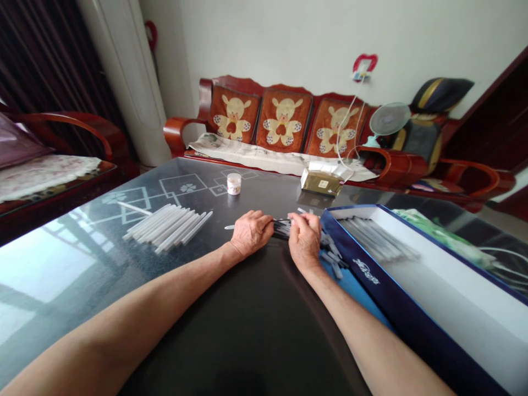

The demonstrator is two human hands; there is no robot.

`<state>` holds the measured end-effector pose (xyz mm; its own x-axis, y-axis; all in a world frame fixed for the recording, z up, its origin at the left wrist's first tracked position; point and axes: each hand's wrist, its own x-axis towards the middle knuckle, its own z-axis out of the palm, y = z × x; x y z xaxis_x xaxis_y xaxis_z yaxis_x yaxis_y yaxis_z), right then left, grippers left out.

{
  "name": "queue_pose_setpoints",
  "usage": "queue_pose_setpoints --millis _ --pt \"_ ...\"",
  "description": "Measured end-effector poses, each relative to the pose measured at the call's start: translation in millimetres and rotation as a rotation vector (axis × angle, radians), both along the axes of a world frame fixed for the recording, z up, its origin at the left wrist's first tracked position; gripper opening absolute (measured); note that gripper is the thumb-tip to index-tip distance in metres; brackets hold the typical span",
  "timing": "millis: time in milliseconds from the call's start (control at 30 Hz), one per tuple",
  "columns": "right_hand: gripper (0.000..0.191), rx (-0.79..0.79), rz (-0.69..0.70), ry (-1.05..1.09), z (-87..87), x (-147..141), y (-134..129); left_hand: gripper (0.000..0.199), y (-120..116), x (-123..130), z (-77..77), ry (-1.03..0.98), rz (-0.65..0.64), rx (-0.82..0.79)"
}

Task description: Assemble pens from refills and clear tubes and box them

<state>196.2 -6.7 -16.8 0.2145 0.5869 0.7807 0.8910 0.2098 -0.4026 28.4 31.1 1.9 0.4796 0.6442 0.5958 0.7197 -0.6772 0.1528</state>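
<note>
My left hand [253, 233] is closed round a slim white pen barrel [230, 227], whose end sticks out on the left. My right hand [304, 236] is closed in a pinch close by; what its fingertips hold is mostly hidden. Thin dark rods [282, 227] show between the two hands, and I cannot tell whether one is held. Beside and behind my right wrist lie loose short grey and clear caps [333, 257]. A row of white pen barrels [169, 226] lies on the dark glossy table [206, 205] to the left.
A long blue box with a white inside [371, 278] stands at the right, with a row of dark-and-clear pens [377, 239] in it. Farther back are a small white tub [234, 184] and a tissue pack [322, 180]. Green-and-white cloth or wrapping [445, 236] lies beyond the box.
</note>
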Motion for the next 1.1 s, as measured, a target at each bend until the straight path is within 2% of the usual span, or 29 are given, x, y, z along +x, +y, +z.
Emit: queue_pose_setpoints --millis 167,300,467,600,733,833,933,1100 --pt "0.023 -0.016 0.121 0.083 1.9 -5 -1 0.034 0 -8 -3.3 0.097 -0.04 0.059" --pt "0.021 -0.042 0.208 0.129 3.6 -17 -5 0.034 -2 -5 -3.1 0.206 -0.1 0.071" --pt "0.025 -0.108 0.25 0.26 5.1 -29 -10 0.039 -1 -3 -6.9 0.192 -0.157 0.103" --pt "0.037 -0.182 0.337 0.321 2.5 -34 -11 0.038 3 -5 -10.1 0.15 -0.111 0.055" --pt "0.048 -0.219 0.397 0.233 2.3 -36 -12 0.036 6 -6 -11.4 0.112 -0.052 0.014" --pt "0.043 -0.192 0.347 0.103 11.0 -25 -12 0.035 6 -6 -11.3 0.09 -0.059 0.004" --pt "0.03 -0.178 0.222 -0.003 24.9 3 -9 0.034 5 -5 -10.2 0.078 -0.071 -0.012" --pt "0.022 -0.32 0.019 -0.026 38.9 54 5 0.034 3 -5 -7.7 0.067 -0.06 -0.046"
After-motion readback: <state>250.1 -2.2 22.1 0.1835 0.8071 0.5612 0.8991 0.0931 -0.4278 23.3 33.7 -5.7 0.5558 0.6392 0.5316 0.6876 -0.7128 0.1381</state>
